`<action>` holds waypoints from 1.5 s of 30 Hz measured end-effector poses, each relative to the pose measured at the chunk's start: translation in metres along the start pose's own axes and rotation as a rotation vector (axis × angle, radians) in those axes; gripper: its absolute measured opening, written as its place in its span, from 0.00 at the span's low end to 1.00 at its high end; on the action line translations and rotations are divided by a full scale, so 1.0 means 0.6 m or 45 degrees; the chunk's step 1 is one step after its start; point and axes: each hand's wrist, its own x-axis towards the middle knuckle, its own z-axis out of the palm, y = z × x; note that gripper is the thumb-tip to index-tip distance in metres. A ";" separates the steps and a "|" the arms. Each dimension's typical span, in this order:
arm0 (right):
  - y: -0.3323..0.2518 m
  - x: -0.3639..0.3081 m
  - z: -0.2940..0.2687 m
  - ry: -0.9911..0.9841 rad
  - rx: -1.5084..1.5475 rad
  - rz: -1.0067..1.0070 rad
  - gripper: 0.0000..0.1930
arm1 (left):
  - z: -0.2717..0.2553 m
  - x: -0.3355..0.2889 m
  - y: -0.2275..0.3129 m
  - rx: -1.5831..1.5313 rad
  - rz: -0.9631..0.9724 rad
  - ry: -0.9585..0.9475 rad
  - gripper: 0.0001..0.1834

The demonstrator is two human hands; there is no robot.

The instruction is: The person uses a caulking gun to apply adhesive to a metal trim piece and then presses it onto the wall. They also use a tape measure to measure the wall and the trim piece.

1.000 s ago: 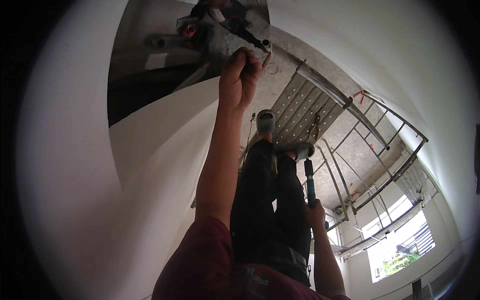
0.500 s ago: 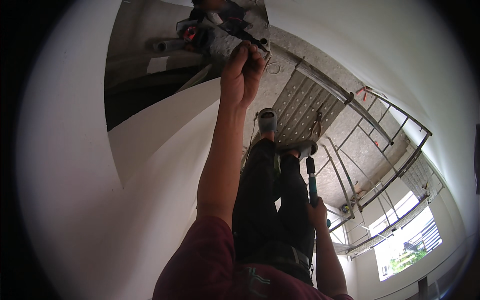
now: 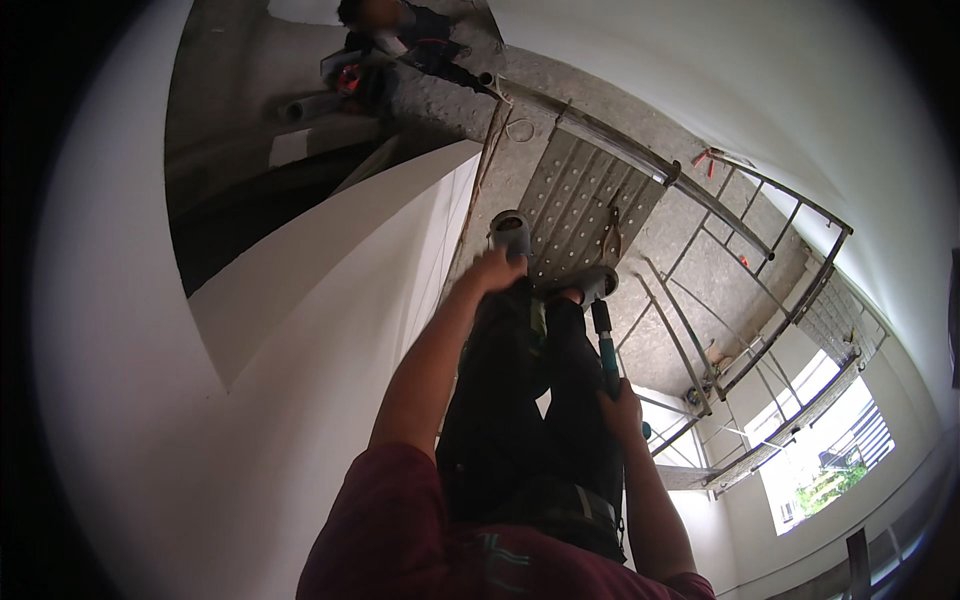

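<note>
My right hand (image 3: 622,410) is closed round the grip of a long teal and black power tool (image 3: 608,350), drill-like in shape. The tool's black front end points away from me, towards my right shoe (image 3: 597,284). My left hand (image 3: 498,270) is lowered beside my left leg, just short of my left shoe (image 3: 510,232). Motion smears its fingers, and I make out nothing in it. Under my feet lies a ribbed metal platform (image 3: 572,200) with raised dots. What looks like a pair of pliers (image 3: 612,238) rests on it near my right shoe.
A metal scaffold frame (image 3: 785,325) stands to the right, before a bright window (image 3: 830,470). White wall (image 3: 300,330) rises close on my left, with an opening beyond it. Through there a person (image 3: 400,40) is at work near a grey pipe (image 3: 312,106).
My left hand has come down from high in front of me to beside my left leg. The right hand keeps its hold on the tool. The view has shifted slightly.
</note>
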 end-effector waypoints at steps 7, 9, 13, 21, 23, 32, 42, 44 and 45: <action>-0.033 -0.003 -0.012 0.039 0.127 -0.015 0.24 | 0.177 -0.039 -0.005 0.124 0.010 -0.238 0.37; -0.060 0.003 -0.022 0.021 0.162 -0.035 0.24 | 0.196 -0.007 0.019 -0.561 0.148 -0.061 0.32; -0.092 0.006 -0.020 -0.077 0.161 -0.120 0.29 | 0.140 -0.004 0.150 -1.806 -0.143 -0.069 0.21; -0.135 0.045 0.010 0.115 0.408 -0.230 0.24 | 0.136 -0.006 0.219 -2.024 -0.095 -0.233 0.17; -0.172 0.056 -0.020 0.007 0.505 -0.153 0.23 | 0.125 -0.017 0.235 -2.002 -0.035 -0.215 0.17; -0.207 0.058 -0.078 0.013 0.805 -0.351 0.22 | -0.010 -0.126 0.324 -1.861 0.218 -0.079 0.16; -0.340 -0.200 -0.333 0.071 1.205 -0.709 0.20 | -0.249 -0.411 0.493 -1.873 0.969 -0.384 0.16; -0.349 -0.219 -0.351 0.165 1.058 -0.772 0.20 | -0.274 -0.459 0.507 -1.751 1.051 -0.225 0.15; -0.342 -0.213 -0.361 0.218 0.896 -0.781 0.21 | -0.280 -0.473 0.502 -1.571 1.131 0.002 0.15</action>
